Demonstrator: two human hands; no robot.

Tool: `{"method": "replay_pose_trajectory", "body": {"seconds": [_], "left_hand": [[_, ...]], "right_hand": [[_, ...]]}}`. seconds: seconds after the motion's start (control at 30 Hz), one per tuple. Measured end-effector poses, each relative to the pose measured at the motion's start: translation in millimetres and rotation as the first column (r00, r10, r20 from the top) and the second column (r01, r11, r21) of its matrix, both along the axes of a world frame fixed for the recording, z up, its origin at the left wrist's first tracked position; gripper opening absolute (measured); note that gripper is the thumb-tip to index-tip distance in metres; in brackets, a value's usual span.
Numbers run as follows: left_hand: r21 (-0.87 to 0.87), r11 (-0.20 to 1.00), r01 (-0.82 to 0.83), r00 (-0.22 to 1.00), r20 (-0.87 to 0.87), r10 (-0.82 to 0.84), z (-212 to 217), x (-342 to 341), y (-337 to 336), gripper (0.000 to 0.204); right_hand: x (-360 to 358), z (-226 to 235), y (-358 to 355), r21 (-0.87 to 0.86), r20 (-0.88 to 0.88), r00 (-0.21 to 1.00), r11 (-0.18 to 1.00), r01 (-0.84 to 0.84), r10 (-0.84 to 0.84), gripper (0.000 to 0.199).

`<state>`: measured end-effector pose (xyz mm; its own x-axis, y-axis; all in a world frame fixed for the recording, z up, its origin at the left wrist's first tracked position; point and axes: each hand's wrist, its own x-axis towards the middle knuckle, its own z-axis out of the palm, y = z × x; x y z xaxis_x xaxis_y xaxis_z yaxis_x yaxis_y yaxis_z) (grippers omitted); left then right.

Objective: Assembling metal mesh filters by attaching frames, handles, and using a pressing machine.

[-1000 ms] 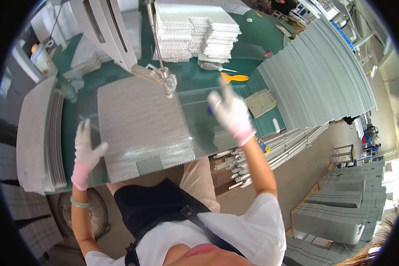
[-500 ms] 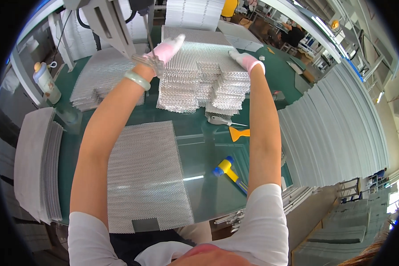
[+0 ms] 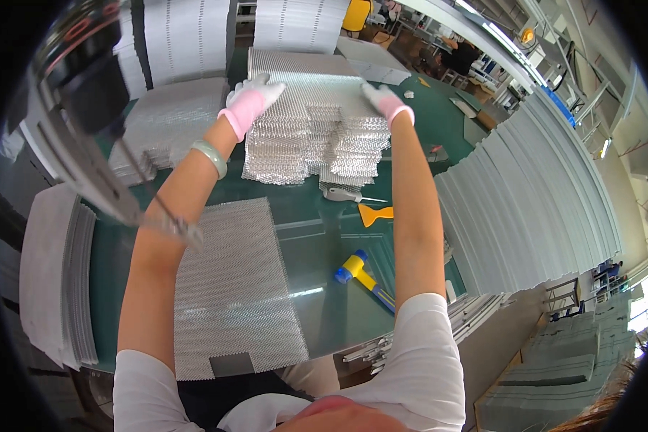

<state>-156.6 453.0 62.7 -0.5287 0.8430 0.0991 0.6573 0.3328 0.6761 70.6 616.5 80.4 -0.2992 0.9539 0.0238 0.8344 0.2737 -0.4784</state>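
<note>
A stack of silver honeycomb-mesh sheets [image 3: 289, 86], notched along its near side, stands toward the back of the green table. My left hand [image 3: 256, 98], in a white and pink glove, is at the stack's upper left edge with its fingers spread. At the opposite edge, my right hand [image 3: 383, 99] in a matching glove has its fingers stretched along the sheets. Both hands look open, touching the pile at its sides. One single mesh sheet [image 3: 234, 281] with a notch lies flat in front of me. A blurred machine arm [image 3: 97, 158] crosses above my left forearm.
Another mesh stack [image 3: 176, 108] sits at the back left. A grey screwdriver [image 3: 344, 194], an orange scraper [image 3: 373, 214] and a yellow-blue mallet [image 3: 360, 270] lie centre right. Piled panels stand left [image 3: 50, 266] and right [image 3: 533, 209].
My left hand has drawn back a little toward the stack's left edge, its fingers now spread. The machine arm has swung toward me and left, off my wrist area. My right hand stays at its edge.
</note>
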Motion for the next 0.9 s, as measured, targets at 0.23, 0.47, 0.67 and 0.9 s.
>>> {"method": "replay_pose_trajectory", "body": {"seconds": [0.23,0.47,0.67,0.9], "left_hand": [[0.366,0.930,0.019,0.970,0.219,-0.106,41.0,6.9,-18.7,0.067],[0.785,0.611,0.107,0.854,0.241,-0.460,33.5,-30.8,-56.8,0.064],[0.818,0.573,-0.043,0.879,0.303,-0.367,20.7,7.2,-69.5,0.059],[0.680,0.713,0.171,0.911,0.166,-0.377,11.1,5.8,-83.2,0.068]], "right_hand": [[-0.9,55.3,-10.5,0.098,-0.478,0.875,0.994,-0.039,0.082,0.070],[16.2,60.2,-50.0,0.175,-0.903,0.402,0.985,0.013,0.155,0.052],[59.8,36.7,-37.3,0.152,-0.650,0.713,0.965,-0.215,0.262,0.057],[63.9,49.5,-75.3,0.069,-0.563,0.784,0.960,-0.270,0.261,0.052]]}}
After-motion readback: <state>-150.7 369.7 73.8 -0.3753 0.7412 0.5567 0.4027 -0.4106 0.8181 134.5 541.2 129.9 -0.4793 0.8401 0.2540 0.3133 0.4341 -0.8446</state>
